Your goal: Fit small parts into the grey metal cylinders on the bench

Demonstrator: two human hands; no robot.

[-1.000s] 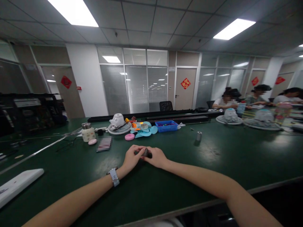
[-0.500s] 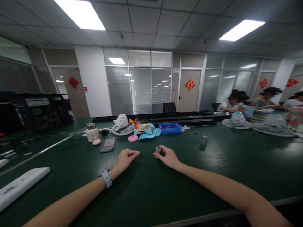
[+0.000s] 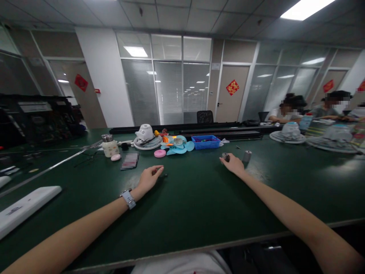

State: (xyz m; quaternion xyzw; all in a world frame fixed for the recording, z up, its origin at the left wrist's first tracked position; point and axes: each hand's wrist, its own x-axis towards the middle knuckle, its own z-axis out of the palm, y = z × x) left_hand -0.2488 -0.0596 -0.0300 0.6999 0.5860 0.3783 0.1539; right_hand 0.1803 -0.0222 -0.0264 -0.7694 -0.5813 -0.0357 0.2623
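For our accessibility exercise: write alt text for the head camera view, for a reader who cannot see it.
A person's right hand holds a small metal cylinder out over a green table, beside a second cylinder standing there; the left hand rests on the table. Behind lie fan parts and a blue tray.

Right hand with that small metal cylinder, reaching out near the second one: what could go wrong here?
The right hand pinches a small metal cylinder at its fingertips only, arm outstretched, so it might slip and roll. A second cylinder stands upright close by and could be knocked over. The left hand lies too far off to help.
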